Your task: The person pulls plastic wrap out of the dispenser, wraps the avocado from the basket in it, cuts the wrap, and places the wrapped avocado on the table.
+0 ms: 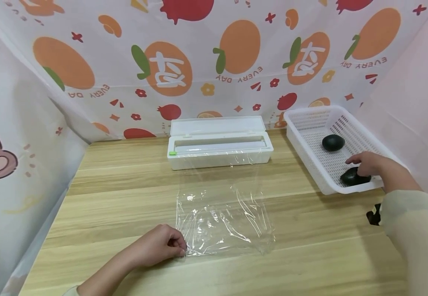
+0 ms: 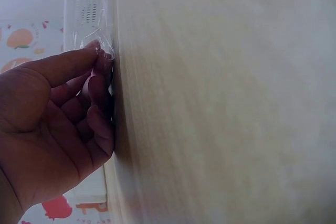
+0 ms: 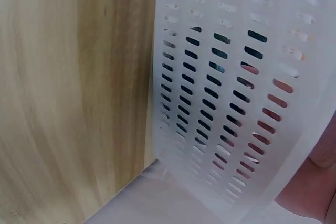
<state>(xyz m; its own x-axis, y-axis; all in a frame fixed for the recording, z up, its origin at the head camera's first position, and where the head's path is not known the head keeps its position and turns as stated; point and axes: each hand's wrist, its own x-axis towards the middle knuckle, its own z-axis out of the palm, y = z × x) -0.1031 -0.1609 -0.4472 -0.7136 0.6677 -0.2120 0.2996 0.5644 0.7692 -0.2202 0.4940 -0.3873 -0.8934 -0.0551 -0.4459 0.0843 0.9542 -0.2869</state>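
Note:
My left hand (image 1: pixel 160 246) pinches the near left corner of a clear sheet of plastic wrap (image 1: pixel 223 222) against the wooden table. In the left wrist view, thumb and fingers meet on the film (image 2: pixel 100 43). The sheet runs back to a white wrap dispenser box (image 1: pixel 219 158) with its lid raised. On the right, my right hand (image 1: pixel 375 164) reaches into a white plastic basket (image 1: pixel 310 164) and grips a dark avocado (image 1: pixel 351 177). Behind it lies a second dark avocado (image 1: pixel 333 142). In the right wrist view, the slotted basket wall (image 3: pixel 236 3) hides most of the grasp.
A small green piece (image 1: pixel 172 153) sits on the dispenser's left front edge. Fruit-printed cloth (image 1: pixel 214 98) hangs behind the wooden table (image 1: pixel 125 185), with pale cloth at both sides. Beside the right sleeve is a small black object (image 1: pixel 374 214).

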